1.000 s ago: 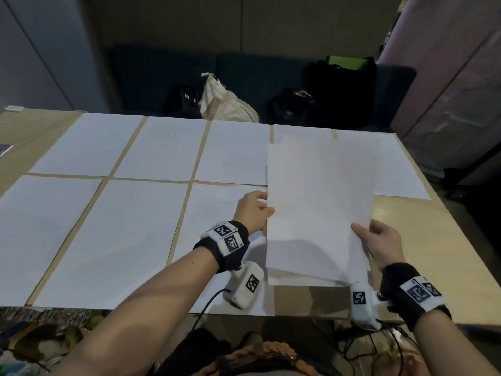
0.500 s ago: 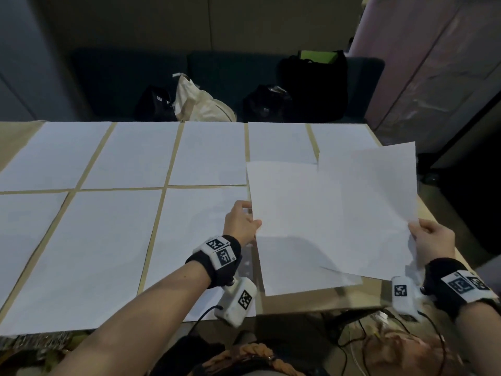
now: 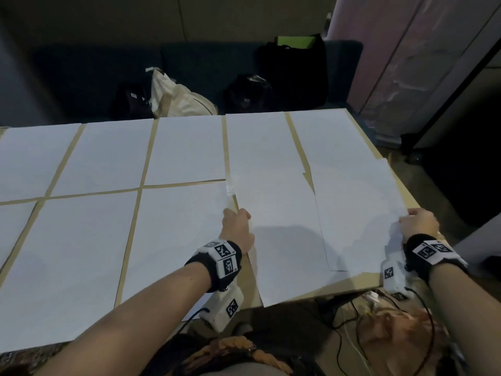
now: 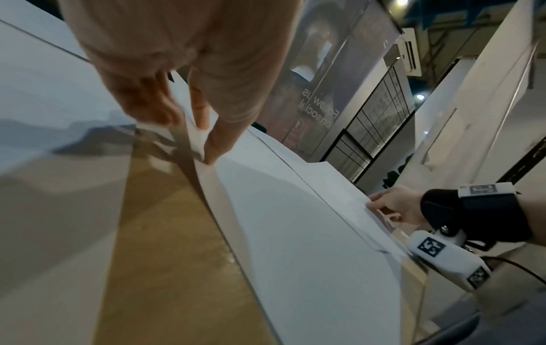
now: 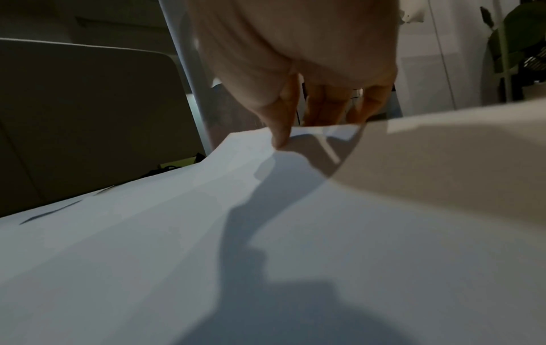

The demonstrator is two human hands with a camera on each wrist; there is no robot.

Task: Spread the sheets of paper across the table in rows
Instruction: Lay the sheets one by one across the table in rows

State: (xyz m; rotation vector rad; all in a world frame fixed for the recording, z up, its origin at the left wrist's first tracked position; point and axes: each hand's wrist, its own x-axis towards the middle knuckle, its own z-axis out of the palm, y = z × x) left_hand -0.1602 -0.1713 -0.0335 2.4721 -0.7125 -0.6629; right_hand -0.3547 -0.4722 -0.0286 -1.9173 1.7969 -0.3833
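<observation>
Item: 2 sheets, separated since 1 s ago, now side by side at the near-right bench end.
Left hand pinches the left sheet; right hand pinches the right sheet. Near row almost complete.

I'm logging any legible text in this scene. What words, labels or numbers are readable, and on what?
"Follow us on social", mirrored, partly blurred: glass panel behind the left hand.
Black-and-white square codes, no words: wrist marker tags.
Small label on the dark bag: too small to read.
Sheets of paper: blank.
</observation>
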